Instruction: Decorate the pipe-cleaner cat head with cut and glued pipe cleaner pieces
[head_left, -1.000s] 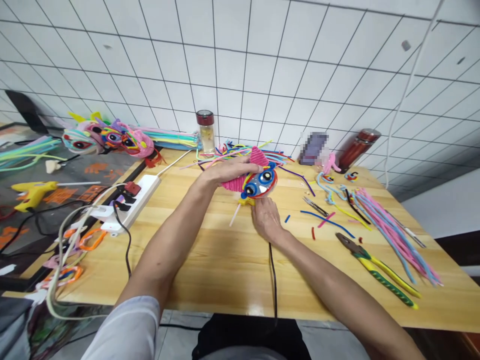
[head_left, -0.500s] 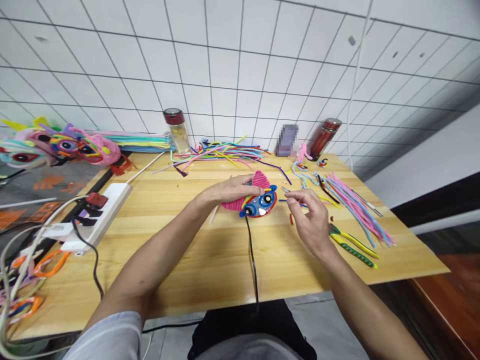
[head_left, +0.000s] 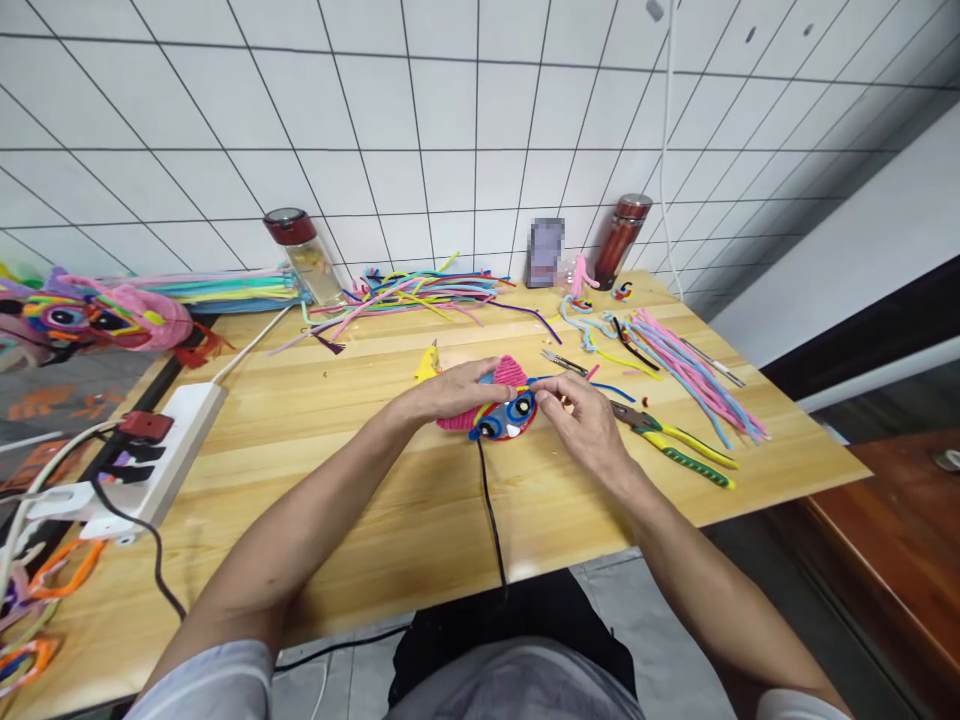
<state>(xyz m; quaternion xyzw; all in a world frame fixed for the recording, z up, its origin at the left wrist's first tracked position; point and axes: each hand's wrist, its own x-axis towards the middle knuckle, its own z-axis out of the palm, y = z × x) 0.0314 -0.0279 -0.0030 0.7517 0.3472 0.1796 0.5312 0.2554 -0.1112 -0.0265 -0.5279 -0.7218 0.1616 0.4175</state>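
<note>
A pipe-cleaner figure (head_left: 504, 414), with a pink ribbed body, blue-ringed eyes and a red edge, is held just above the wooden table. My left hand (head_left: 459, 391) is closed over its back, the thumb lying along the top near the eyes. At the figure's right end, my right hand (head_left: 576, 412) pinches the blue edge between thumb and fingertips. Just beyond that hand lie thread snips (head_left: 564, 363). Pliers (head_left: 671, 440) with yellow and green handles are to its right. A yellow glue gun (head_left: 427, 362) shows partly behind my left hand.
Pink and blue pipe cleaners (head_left: 686, 375) lie at the right, with a mixed heap (head_left: 420, 292) along the wall. A glass bottle (head_left: 306, 258), a phone (head_left: 545, 252) and a red flask (head_left: 622, 240) stand behind. A power strip (head_left: 161, 460) with cables occupies the left.
My right hand has let go of the thread snips, which now lie on the table, and has moved left onto the figure's edge. My left hand keeps its hold. The view has shifted.
</note>
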